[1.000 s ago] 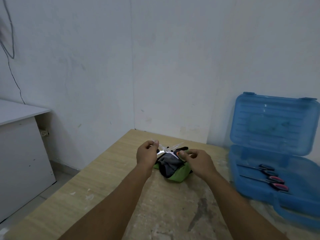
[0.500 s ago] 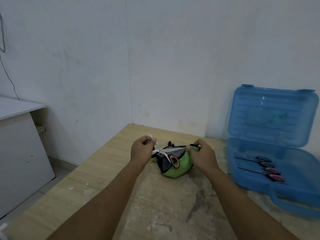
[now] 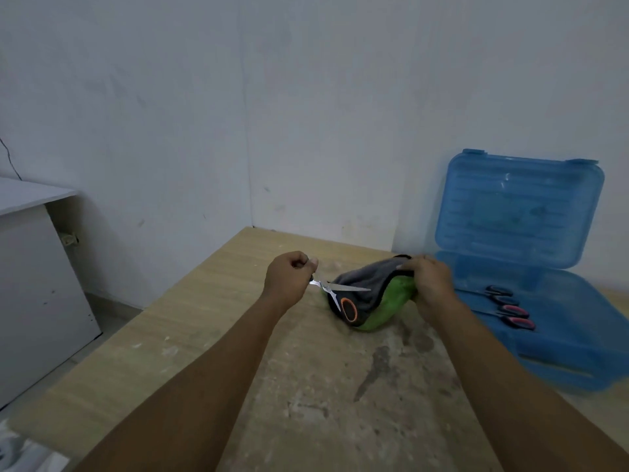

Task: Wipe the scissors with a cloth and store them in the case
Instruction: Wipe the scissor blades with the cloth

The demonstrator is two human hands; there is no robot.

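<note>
Just right of frame centre, above the table (image 3: 238,335): scissors (image 3: 335,288) spread open, orange handle loop hanging low in front of the cloth (image 3: 381,301), one blade pointing right across its grey face. Left hand (image 3: 291,279) curled into a fist round the scissors' other end; blade or second loop inside the fingers, cannot tell. Right hand (image 3: 430,282) pinching the cloth's upper right edge, grey layer bunched over green.

Judged to be mid-wipe, storing not yet begun. To do it well: hold the left grip firm, fold the cloth over the free blade from its blunt back edge, and draw from pivot toward tip, never into the cutting edge. Work both faces, then the pivot. Close the blades before carrying anything rightward.

At right of frame: blue case (image 3: 561,352), lid propped open against the wall, base flat on the table just beside the right hand. Already holding the stored scissors (image 3: 510,310), seemingly two pairs, handles pink and dark, lying side by side toward the base's left. Aim for bare floor beside them to avoid snagging.

At the left edge: white cabinet (image 3: 34,267), well apart, no hindrance. Nothing between cloth and case except the right forearm; mind the open blade tip pointing toward that hand.
</note>
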